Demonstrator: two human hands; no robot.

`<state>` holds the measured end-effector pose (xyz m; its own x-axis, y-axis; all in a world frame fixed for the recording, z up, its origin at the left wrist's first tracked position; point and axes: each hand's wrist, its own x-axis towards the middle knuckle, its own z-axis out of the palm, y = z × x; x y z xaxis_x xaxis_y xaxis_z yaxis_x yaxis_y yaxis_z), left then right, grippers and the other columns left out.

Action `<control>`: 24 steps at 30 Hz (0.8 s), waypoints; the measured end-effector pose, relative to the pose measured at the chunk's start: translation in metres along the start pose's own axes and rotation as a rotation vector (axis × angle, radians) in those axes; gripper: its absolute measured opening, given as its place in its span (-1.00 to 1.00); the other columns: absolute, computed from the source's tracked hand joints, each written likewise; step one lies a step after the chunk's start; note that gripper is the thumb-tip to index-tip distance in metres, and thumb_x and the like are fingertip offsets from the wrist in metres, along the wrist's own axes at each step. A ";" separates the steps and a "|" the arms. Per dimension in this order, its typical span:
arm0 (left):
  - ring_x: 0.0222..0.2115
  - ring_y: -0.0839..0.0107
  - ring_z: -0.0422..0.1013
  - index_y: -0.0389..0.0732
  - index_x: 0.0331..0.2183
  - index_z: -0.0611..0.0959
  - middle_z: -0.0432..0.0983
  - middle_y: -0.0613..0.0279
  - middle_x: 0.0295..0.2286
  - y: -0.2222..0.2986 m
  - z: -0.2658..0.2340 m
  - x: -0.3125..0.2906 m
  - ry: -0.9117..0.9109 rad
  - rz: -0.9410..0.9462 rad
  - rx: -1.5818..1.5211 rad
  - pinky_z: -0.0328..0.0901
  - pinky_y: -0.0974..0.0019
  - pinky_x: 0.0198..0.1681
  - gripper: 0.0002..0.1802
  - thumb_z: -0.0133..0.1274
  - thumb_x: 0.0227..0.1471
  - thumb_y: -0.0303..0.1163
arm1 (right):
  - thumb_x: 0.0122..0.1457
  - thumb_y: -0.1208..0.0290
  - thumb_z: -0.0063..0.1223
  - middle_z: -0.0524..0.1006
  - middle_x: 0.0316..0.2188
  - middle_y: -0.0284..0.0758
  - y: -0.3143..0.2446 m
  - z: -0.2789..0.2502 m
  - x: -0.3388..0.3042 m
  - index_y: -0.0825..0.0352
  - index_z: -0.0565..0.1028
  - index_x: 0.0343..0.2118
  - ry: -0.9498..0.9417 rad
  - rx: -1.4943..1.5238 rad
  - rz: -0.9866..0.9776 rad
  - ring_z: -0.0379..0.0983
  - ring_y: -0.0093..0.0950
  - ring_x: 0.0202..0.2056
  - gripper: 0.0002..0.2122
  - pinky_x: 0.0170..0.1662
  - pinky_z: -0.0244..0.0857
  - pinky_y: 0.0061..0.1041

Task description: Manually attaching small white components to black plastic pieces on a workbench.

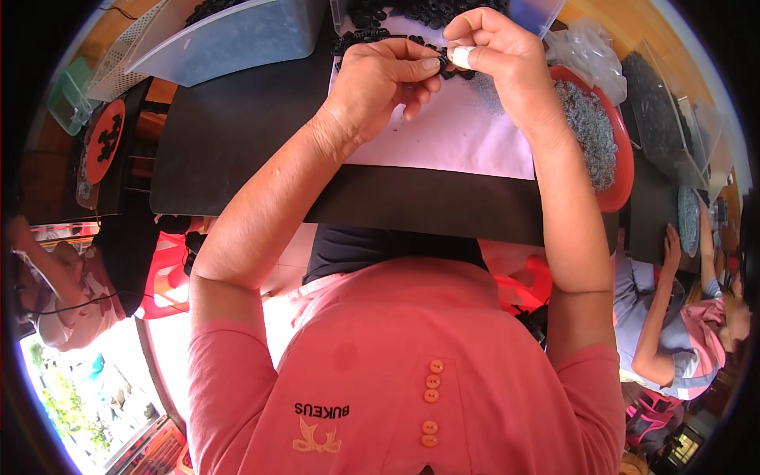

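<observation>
My left hand [384, 79] is closed in a pinch on a small black part [443, 62], held above the pale sheet [451, 142]. Close against it, my right hand [507, 63] has its thumb and forefinger pressed together, with a white wrap [461, 56] around the thumb tip. What lies between those right fingertips is too small to make out. Behind both hands spreads a pile of small black parts [368, 36]. Tiny grey-blue pieces [484, 93] are scattered on the sheet beneath my right wrist.
A red plate [623, 170] heaped with tiny grey-blue pieces stands right of my right forearm, near a clear plastic bag [590, 55]. At the left is a translucent bin [245, 47] on the dark table [237, 134]. Other people [673, 332] sit to both sides.
</observation>
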<state>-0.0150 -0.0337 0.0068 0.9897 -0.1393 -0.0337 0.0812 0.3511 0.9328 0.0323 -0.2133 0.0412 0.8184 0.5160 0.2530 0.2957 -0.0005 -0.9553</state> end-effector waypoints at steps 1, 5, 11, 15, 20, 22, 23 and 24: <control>-0.64 0.46 0.40 -0.40 -0.33 0.58 0.53 0.11 -0.55 -0.001 0.000 -0.001 0.015 -0.002 -0.003 0.24 0.44 -0.66 -0.88 0.09 0.11 -0.51 | 0.02 0.66 0.03 0.51 -0.44 -0.40 -0.005 0.006 -0.001 0.37 0.48 -0.32 0.047 0.008 0.046 0.44 -0.58 -0.38 -0.85 -0.29 0.31 -0.63; -0.62 0.50 0.39 -0.39 -0.29 0.58 0.52 0.18 -0.54 0.000 0.007 -0.006 0.073 0.013 0.108 0.24 0.47 -0.64 -0.86 0.07 0.14 -0.49 | 0.04 0.67 -0.01 0.54 -0.43 -0.32 0.002 0.008 -0.004 0.37 0.48 -0.30 0.067 -0.210 -0.108 0.50 -0.48 -0.37 -0.85 -0.29 0.35 -0.57; -0.63 0.53 0.38 -0.37 -0.32 0.60 0.53 0.18 -0.56 0.000 0.007 -0.006 0.139 0.117 0.231 0.23 0.47 -0.63 -0.86 0.12 0.10 -0.47 | 0.14 0.61 -0.01 0.54 -0.32 -0.39 0.010 0.007 -0.001 0.42 0.50 -0.18 0.019 -0.210 -0.099 0.43 -0.65 -0.23 -0.81 -0.11 0.29 -0.67; -0.63 0.53 0.37 -0.38 -0.30 0.60 0.53 0.17 -0.55 0.000 0.006 -0.005 0.147 0.092 0.207 0.23 0.48 -0.63 -0.84 0.13 0.10 -0.46 | 0.14 0.64 -0.02 0.54 -0.31 -0.40 0.015 0.007 -0.001 0.43 0.50 -0.18 0.042 -0.265 -0.183 0.43 -0.65 -0.23 -0.81 -0.10 0.30 -0.66; -0.63 0.52 0.38 -0.40 -0.29 0.59 0.53 0.16 -0.54 0.001 0.004 -0.003 0.144 0.078 0.160 0.25 0.47 -0.62 -0.83 0.12 0.10 -0.48 | 0.14 0.68 -0.05 0.53 -0.32 -0.38 0.011 0.006 -0.002 0.45 0.49 -0.18 0.043 -0.171 -0.112 0.43 -0.64 -0.23 -0.81 -0.10 0.31 -0.65; -0.62 0.51 0.39 -0.40 -0.29 0.58 0.53 0.16 -0.53 0.000 0.006 -0.002 0.124 0.081 0.140 0.26 0.47 -0.62 -0.84 0.11 0.10 -0.50 | 0.08 0.58 0.08 0.57 -0.43 -0.39 0.017 0.005 -0.001 0.36 0.53 -0.29 0.103 -0.218 -0.158 0.48 -0.53 -0.37 -0.87 -0.26 0.33 -0.55; -0.62 0.51 0.39 -0.40 -0.29 0.58 0.53 0.16 -0.53 0.000 0.006 -0.003 0.125 0.089 0.142 0.26 0.47 -0.62 -0.84 0.11 0.10 -0.50 | 0.09 0.63 0.04 0.55 -0.43 -0.40 0.014 0.006 -0.002 0.36 0.53 -0.25 0.087 -0.227 -0.143 0.43 -0.64 -0.35 -0.84 -0.23 0.31 -0.64; -0.62 0.51 0.40 -0.40 -0.29 0.58 0.53 0.17 -0.54 0.000 0.005 -0.003 0.118 0.094 0.145 0.26 0.47 -0.62 -0.85 0.11 0.10 -0.51 | 0.09 0.63 0.04 0.55 -0.43 -0.40 0.014 0.006 -0.002 0.36 0.53 -0.25 0.085 -0.228 -0.151 0.43 -0.64 -0.35 -0.84 -0.23 0.31 -0.64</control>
<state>-0.0189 -0.0384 0.0086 0.9998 -0.0001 0.0222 -0.0216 0.2198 0.9753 0.0315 -0.2091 0.0263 0.7924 0.4509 0.4109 0.5127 -0.1272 -0.8491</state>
